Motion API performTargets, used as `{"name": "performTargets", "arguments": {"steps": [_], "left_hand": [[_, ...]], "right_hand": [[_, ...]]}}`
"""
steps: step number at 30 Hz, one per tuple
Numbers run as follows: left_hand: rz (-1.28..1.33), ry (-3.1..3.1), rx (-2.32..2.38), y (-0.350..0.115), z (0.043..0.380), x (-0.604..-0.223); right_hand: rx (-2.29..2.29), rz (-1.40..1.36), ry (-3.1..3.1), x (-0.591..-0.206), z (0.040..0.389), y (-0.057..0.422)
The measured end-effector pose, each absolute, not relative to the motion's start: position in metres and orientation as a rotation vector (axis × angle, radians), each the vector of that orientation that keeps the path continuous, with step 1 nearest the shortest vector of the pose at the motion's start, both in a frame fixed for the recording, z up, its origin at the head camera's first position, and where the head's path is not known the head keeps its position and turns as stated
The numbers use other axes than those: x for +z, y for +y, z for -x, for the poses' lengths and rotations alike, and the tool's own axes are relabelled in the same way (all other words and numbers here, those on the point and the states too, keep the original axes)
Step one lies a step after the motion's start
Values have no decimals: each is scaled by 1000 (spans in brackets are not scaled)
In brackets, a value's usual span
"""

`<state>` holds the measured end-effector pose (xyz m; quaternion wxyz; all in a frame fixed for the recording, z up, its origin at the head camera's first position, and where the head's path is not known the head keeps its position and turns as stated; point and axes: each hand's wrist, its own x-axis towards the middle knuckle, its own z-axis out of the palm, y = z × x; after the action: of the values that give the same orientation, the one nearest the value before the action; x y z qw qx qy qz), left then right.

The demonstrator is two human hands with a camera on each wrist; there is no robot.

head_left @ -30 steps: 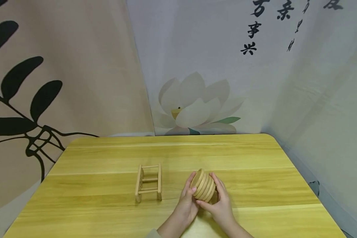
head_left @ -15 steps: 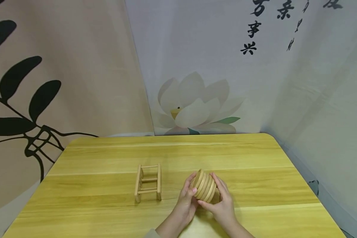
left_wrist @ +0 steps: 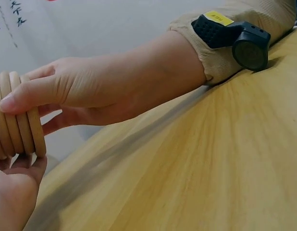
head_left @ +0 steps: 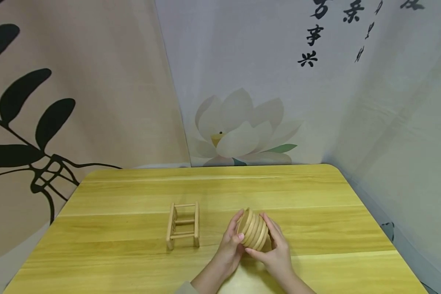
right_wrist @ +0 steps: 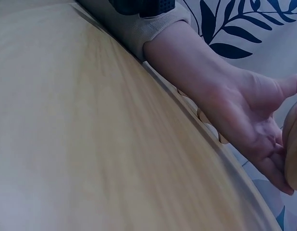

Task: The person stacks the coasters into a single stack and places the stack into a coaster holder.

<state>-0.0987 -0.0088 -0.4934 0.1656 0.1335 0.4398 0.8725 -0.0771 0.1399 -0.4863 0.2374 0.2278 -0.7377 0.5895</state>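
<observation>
A stack of several round wooden coasters [head_left: 253,230] is tilted between my two hands over the right half of the table. My left hand [head_left: 228,247] grips its left side, with the thumb on the front edge. On the right side, my right hand [head_left: 277,253] curls round it with fingers above and thumb below. In the left wrist view, the right thumb lies across the coasters [left_wrist: 16,127], whose edges line up closely. The right wrist view catches only part of the stack [right_wrist: 295,154] at its right edge, beside the left palm.
A small wooden rack [head_left: 185,222] with posts and crossbars stands on the table left of the hands. The wood-grain table [head_left: 114,261] reaches back to a curtain [head_left: 250,61] printed with a lotus, leaves and dark characters.
Both hands and the coaster stack have shifted very slightly to the right; the grip looks the same. The rack stays put on the table.
</observation>
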Motion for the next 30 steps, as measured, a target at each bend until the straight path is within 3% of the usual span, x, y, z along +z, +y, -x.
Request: {"name": "performTargets", "arguments": {"steps": [5, 17, 30], "left_hand": [[-455, 1301, 2429, -14, 105, -497], [-424, 1467, 2301, -30, 109, -487], [-619, 1509, 2132, -47, 113, -482]], "right_hand": [[1637, -612, -2028, -471, 72, 137], [1649, -708, -2051, -492, 77, 147], [1676, -766, -2056, -488, 76, 147]]}}
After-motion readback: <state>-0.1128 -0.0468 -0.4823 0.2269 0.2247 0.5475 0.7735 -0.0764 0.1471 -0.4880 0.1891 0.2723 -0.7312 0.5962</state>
